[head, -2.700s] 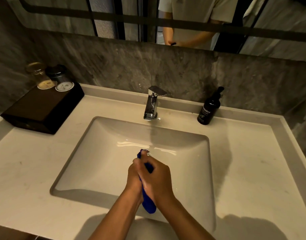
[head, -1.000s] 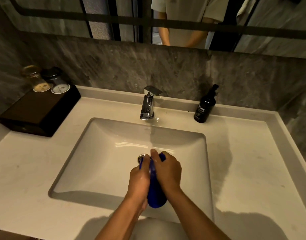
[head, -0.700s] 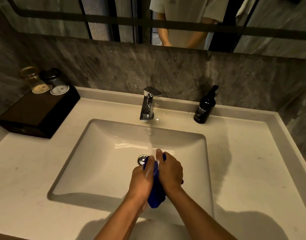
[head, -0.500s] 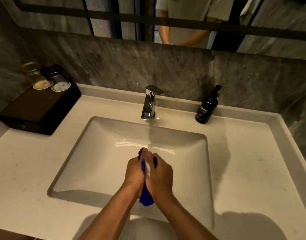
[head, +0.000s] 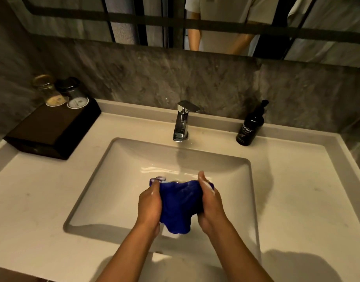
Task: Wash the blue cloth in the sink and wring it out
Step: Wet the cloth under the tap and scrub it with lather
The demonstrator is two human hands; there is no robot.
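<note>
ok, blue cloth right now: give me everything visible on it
The blue cloth is deep royal blue, soft fabric, looks wet and creased. It is spread between the left hand and the right hand, each gripping one side, held above the sink basin in front of the faucet. Its lower edge sags into a rounded fold; one corner pokes out beyond the left fingers. Suds speckle both hands.

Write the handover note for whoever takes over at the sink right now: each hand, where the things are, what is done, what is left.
Left hand: gripping the left side of the blue cloth.
Right hand: gripping its right side.
Cloth: spread and bunched between both hands, over the sink basin, below the faucet.
Soap bottle stands on the counter to the right of the faucet.
Done: suds on the fingers suggest washing is under way.
Left: probably rinse, then wring out.
</note>
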